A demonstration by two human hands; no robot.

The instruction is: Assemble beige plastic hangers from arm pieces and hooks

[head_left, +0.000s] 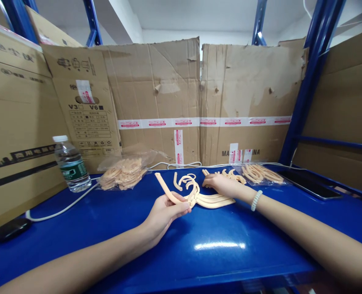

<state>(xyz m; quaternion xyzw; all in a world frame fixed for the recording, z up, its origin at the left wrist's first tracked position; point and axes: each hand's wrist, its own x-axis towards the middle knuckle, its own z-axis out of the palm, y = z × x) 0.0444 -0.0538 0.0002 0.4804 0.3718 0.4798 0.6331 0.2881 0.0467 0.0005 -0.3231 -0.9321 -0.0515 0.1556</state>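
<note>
Left hand (167, 210) pinches the beige assembly (215, 203) — likely light, stiff; hold its joint (193, 199). Right hand (220, 184) beyond the assembly — grip unclear

A workshop or storeroom is suggested, though which of the two cannot be told. A glossy blue worktop (181, 261) is framed by blue metal posts (317, 65) like those of storage racking, and is walled in by cardboard panels (156, 90) crossed with printed tape (159, 122). Pale curved pieces (214, 205) are spread loose between filled clear bags (124, 173).
</note>
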